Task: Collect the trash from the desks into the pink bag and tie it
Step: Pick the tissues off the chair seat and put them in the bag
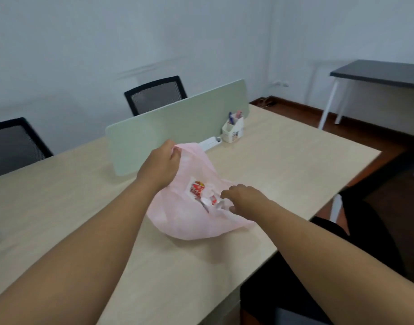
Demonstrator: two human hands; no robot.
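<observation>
A thin pink bag (189, 221) lies on the light wooden desk (283, 165), its mouth held open. My left hand (160, 164) grips the bag's far rim and lifts it. My right hand (242, 199) has its fingers curled at the near rim of the bag's mouth, pinching the plastic there. Inside the bag show a red and white wrapper (196, 188) and some crumpled clear and white trash (212, 202).
A pale green divider panel (178, 123) crosses the desk behind the bag. A white power strip (209, 143) and a white pen holder (233, 130) sit beside it. Two black mesh chairs (155, 93) stand behind the desk; a dark table (377, 72) stands at the far right.
</observation>
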